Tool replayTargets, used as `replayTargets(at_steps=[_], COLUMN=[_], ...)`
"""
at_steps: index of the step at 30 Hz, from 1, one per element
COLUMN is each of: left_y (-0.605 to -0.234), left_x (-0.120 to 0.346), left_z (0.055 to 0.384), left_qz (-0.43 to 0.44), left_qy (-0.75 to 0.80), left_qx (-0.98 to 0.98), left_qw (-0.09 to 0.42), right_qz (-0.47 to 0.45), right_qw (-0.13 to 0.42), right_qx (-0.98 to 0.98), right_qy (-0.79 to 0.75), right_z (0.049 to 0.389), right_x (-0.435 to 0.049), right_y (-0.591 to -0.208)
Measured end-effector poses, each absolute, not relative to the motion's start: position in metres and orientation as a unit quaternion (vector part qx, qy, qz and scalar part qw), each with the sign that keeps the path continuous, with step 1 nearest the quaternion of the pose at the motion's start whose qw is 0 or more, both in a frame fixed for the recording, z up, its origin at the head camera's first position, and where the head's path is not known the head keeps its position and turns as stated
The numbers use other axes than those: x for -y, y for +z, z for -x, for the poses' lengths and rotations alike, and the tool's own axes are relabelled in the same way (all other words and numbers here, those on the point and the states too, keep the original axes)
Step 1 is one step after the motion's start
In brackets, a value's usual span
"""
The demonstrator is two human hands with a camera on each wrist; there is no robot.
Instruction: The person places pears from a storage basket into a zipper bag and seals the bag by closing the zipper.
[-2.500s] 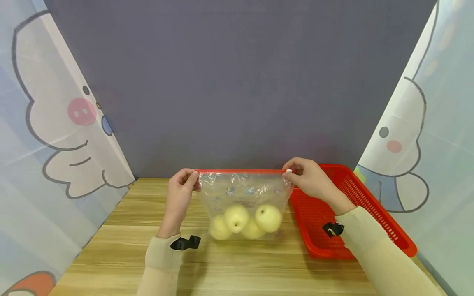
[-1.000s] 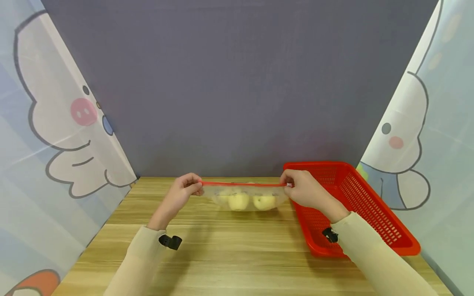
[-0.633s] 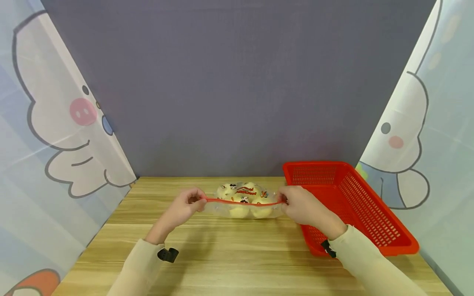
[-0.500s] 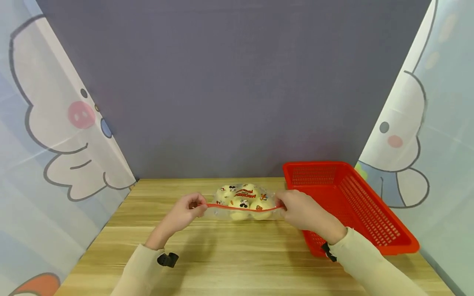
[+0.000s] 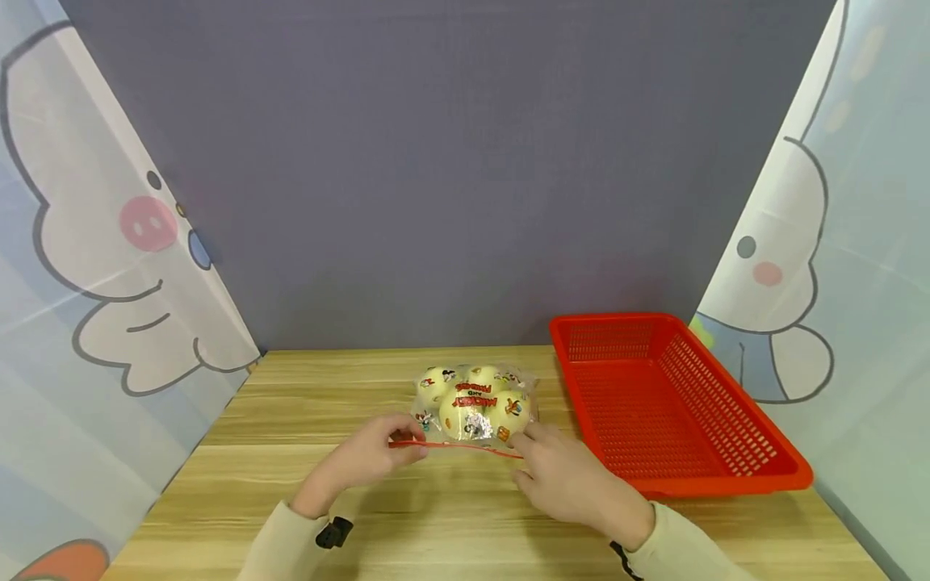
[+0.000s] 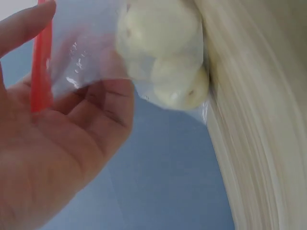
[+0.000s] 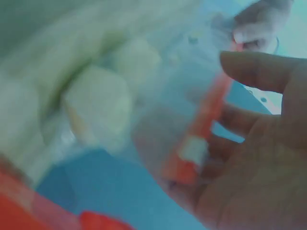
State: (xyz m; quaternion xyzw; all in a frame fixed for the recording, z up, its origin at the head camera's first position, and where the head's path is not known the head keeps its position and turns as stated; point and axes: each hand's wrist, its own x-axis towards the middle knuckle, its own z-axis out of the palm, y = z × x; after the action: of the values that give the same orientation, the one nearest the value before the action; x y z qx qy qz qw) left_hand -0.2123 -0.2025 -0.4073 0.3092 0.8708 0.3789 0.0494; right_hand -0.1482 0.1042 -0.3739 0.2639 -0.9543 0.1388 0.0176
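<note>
A clear zip bag [image 5: 475, 403] with a printed front and a red zip strip [image 5: 465, 446] lies on the wooden table, its opening edge toward me. Several round, pale yellow-green fruits [image 5: 461, 418], pear- or apple-like, fill it. At the strip's left end my left hand [image 5: 378, 453] holds the edge between thumb and fingers; the left wrist view has the thumb over the red strip [image 6: 42, 67]. My right hand [image 5: 563, 476] is at the other end, fingers loosely extended against the bag, thumb apart. The white slider [image 7: 194, 150] shows before its fingers, blurred.
A red perforated plastic basket [image 5: 581, 379] stands on the table [image 5: 305, 403] to the right, beside my right hand. A grey wall [image 5: 465, 177] rises behind the table, and cartoon-printed curtains [image 5: 116, 339] hang at both sides.
The bag has gone from held upright to lying flat, printed side up. Both hands have lowered its zip edge toward me, and the right hand's fingers have loosened.
</note>
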Motion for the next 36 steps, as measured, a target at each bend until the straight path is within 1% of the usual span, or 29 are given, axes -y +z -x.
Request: replayTargets(at_steps=[2,7,13,17,22,32,36], left_y=[-0.409,-0.416,-0.426,-0.430,-0.431,-0.432,-0.429], left_x=[0.196,0.180,0.160,0.148,0.140,0.131,0.132], left_z=[0.207,0.201,0.199,0.200,0.205,0.222,0.218], left_qz=[-0.303,-0.295,-0.295,-0.287,-0.281,-0.243,-0.227], left_qy=[0.362,0.313,0.246,0.221,0.205,0.206,0.211], left_qx=[-0.879,-0.897,-0.915,-0.924,-0.931,-0.942,-0.944], left_qw=[0.068,0.101,0.120,0.121,0.109,0.107,0.113], right_qz=[-0.262,-0.249,-0.248,-0.242,-0.228,-0.211,-0.205], right_qw=[0.011,-0.027,-0.053,-0.067,-0.069,-0.030,-0.045], right_qx=[0.953,0.953,0.954,0.954,0.956,0.963,0.964], right_qy=[0.149,0.169,0.160,0.165,0.170,0.162,0.163], right_z=[0.146,0.145,0.153,0.159,0.168,0.182,0.180], right_x=[-0.101,-0.097,-0.093,-0.092,-0.091,-0.088,-0.088], right_y=[-0.385,-0.406,-0.421,-0.428,-0.432,-0.437,-0.433])
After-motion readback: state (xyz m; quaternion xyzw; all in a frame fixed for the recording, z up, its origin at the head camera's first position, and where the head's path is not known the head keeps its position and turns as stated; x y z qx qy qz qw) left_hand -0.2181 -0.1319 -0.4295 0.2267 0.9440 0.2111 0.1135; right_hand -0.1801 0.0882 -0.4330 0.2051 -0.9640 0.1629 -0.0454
